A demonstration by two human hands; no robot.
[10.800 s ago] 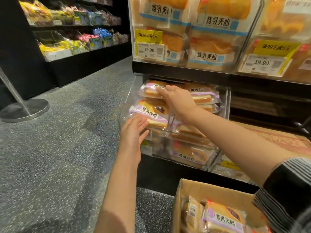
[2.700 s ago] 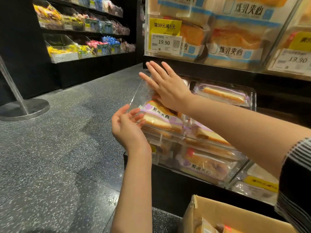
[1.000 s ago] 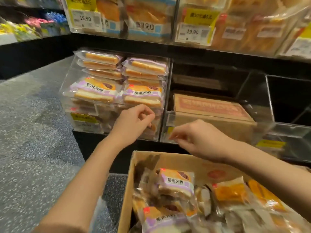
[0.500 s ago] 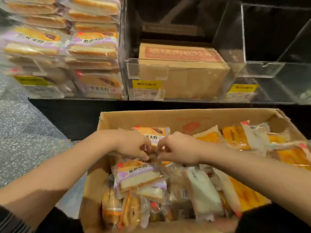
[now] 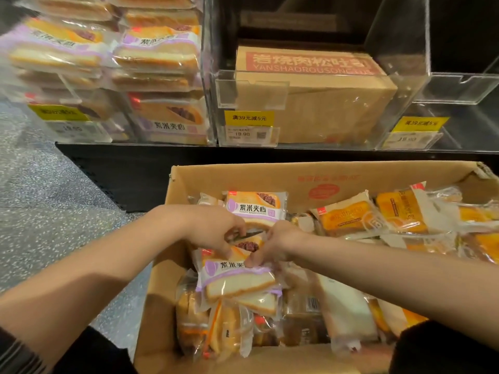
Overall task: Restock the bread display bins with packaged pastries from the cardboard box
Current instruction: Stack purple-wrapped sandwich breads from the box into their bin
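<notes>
Hands (image 5: pixel 216 233) apparently on purple packet (image 5: pixel 235 276)

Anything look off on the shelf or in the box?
Yes: the middle bin holds a sealed carton rather than loose pastries. The open box's far-right corner is torn. Packs inside lie jumbled.

Dim warm light; glare on acrylic; left edge blurred, wide-angle bowing.
</notes>
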